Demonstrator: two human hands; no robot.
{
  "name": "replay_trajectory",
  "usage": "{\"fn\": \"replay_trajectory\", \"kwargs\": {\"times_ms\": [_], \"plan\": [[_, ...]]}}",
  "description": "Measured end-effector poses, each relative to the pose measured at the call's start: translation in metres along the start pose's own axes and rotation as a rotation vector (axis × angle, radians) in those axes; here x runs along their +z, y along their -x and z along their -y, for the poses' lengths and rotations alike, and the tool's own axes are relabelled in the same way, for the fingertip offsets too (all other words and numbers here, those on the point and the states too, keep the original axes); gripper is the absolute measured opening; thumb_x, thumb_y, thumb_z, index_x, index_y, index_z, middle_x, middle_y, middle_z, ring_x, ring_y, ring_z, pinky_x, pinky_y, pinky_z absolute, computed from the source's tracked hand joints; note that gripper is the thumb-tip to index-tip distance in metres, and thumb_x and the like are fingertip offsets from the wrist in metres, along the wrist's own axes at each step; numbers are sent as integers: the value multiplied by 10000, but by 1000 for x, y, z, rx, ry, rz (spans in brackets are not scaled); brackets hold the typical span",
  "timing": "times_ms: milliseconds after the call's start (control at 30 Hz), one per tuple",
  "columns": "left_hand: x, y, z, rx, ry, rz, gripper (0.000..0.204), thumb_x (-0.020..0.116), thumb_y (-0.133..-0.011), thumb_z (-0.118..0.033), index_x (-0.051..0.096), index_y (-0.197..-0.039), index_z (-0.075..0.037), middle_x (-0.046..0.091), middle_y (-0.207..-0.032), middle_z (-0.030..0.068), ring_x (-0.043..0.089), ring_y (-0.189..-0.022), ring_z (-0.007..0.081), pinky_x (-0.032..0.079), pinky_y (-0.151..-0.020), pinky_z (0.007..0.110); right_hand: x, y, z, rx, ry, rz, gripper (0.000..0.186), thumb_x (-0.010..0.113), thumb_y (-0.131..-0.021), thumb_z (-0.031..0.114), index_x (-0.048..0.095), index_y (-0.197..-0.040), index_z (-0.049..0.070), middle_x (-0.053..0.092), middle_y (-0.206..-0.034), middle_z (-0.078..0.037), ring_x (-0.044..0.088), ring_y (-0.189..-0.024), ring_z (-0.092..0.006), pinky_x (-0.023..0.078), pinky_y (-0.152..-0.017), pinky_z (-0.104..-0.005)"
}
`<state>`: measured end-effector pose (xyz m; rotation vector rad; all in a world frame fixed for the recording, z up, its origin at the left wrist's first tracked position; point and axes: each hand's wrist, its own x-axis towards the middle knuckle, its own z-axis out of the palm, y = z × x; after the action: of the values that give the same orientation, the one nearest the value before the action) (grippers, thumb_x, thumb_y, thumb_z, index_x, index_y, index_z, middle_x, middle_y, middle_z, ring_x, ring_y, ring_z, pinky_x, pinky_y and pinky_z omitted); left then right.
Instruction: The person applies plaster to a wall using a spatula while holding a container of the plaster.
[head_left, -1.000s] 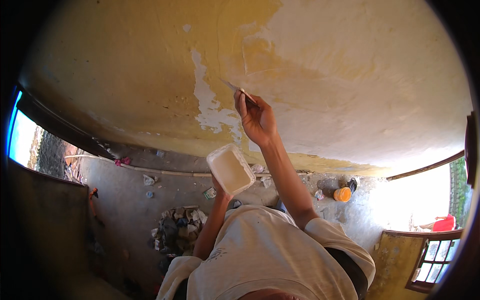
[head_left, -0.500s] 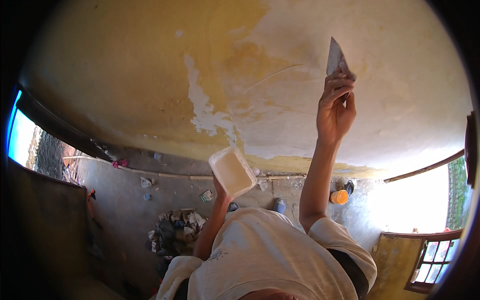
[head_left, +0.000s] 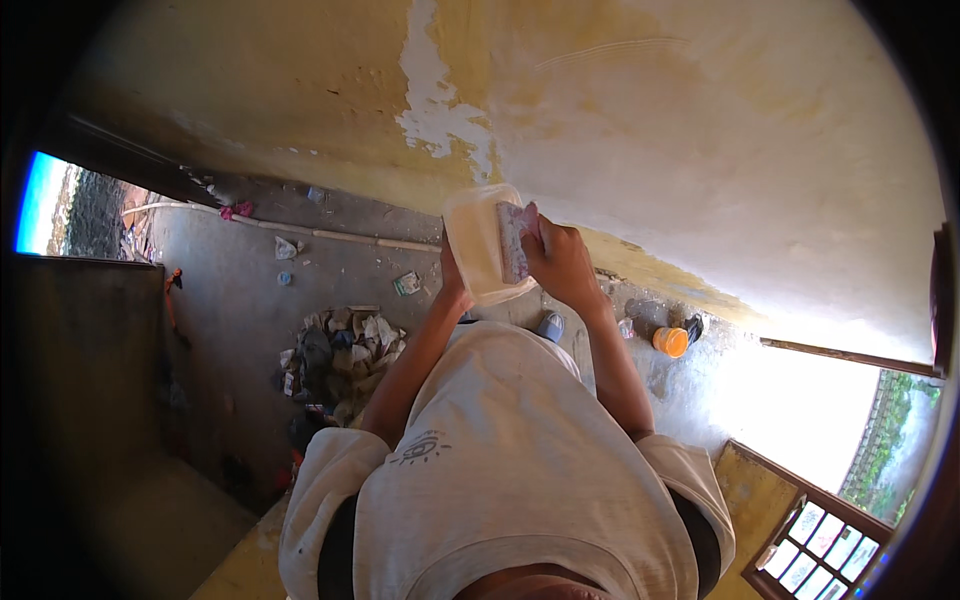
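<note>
My left hand [head_left: 452,272] grips the side of a whitish rectangular plastic tub [head_left: 470,225], which has pale cream filler inside. In my right hand [head_left: 566,262] is a putty knife [head_left: 513,243], its wide blade smeared with filler. The blade rests at the tub's right side, over the opening; whether it touches the filler I cannot tell. My right fingers wrap round the handle and mostly hide it. Beyond the tub rises a yellow wall [head_left: 300,110] with a bare whitish patch [head_left: 432,100] and a broad pale coated area to the right.
A bamboo pole [head_left: 340,236] lies along the wall's foot. A heap of crumpled sacks or paper [head_left: 345,360] is on the floor at left. An orange bucket [head_left: 670,342] stands at right, near a bright doorway [head_left: 790,400]. A small green-white packet [head_left: 407,284] lies near my left arm.
My right hand has come down from high on the wall, bringing the putty knife to the tub. The view has tilted downward, and the tub now sits higher in it.
</note>
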<state>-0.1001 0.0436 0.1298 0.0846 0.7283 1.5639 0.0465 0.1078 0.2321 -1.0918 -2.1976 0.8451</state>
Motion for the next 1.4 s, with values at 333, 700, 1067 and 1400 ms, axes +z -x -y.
{"fn": "replay_trajectory", "kwargs": {"times_ms": [333, 700, 1067, 1400], "plan": [[18, -4, 4, -123, 183, 121, 659, 321, -999, -559, 428, -1452, -94, 545, -1375, 141, 581, -1217, 325, 540, -959, 512, -26, 10, -34, 268, -503, 52, 288, 587, -997, 233, 550, -851, -13, 491, -635, -9, 403, -629, -68, 385, -580, -272], [33, -24, 2, -88, 254, 257, 705, 328, -974, -590, 430, -1448, -78, 556, -1357, 170, 593, -1202, 342, 557, -931, 519, -27, 35, 8, 180, -342, -207, 366, 574, -967, 86, 452, -1306, 18, 626, -813, -121, 586, -561, -147, 473, -570, -311], [27, -28, -2, -139, 155, 270, 612, 342, -1002, -521, 470, -1402, -74, 600, -1271, 153, 647, -1081, 308, 579, -868, 462, -57, -7, 3, -369, 169, 71, 365, 657, -754, -61, 674, -1106, 35, 600, -1064, -137, 599, -926, -298, 526, -785, -409], [31, -19, -20, -189, 251, 362, 607, 322, -1007, -526, 479, -1398, -89, 580, -1313, 135, 612, -1147, 310, 559, -912, 496, -37, -21, -19, -572, 320, -27, 425, 739, -620, -39, 746, -1016, 114, 646, -1135, -9, 567, -1019, -263, 560, -828, -375]]}}
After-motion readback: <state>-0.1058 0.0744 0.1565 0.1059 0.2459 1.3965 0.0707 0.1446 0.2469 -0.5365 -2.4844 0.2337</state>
